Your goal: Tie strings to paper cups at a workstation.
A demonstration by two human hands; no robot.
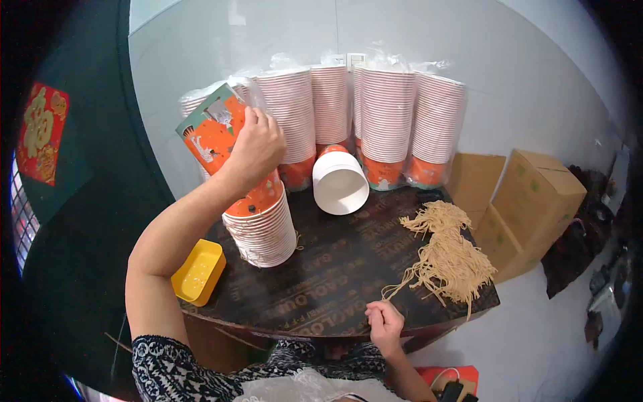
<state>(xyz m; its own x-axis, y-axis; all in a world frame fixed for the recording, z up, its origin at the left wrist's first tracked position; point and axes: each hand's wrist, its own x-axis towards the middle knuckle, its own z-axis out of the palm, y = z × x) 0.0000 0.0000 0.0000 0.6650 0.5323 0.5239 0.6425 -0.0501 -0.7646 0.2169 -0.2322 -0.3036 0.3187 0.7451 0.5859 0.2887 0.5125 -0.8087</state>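
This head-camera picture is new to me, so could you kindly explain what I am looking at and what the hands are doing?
There is no machine here: a person wears a wide fisheye camera on the head, looking down at their own bare arms, so straight edges bend near the rim. The left hand reaches up and grips the top of a tilted stack of orange paper cups standing on a dark table. The right hand rests curled at the table's near edge, close to a pile of pale strings; whether it pinches a strand is unclear. A single cup lies on its side, white inside showing. Wrapped cup stacks line the wall, a yellow tray sits left, cardboard boxes right.
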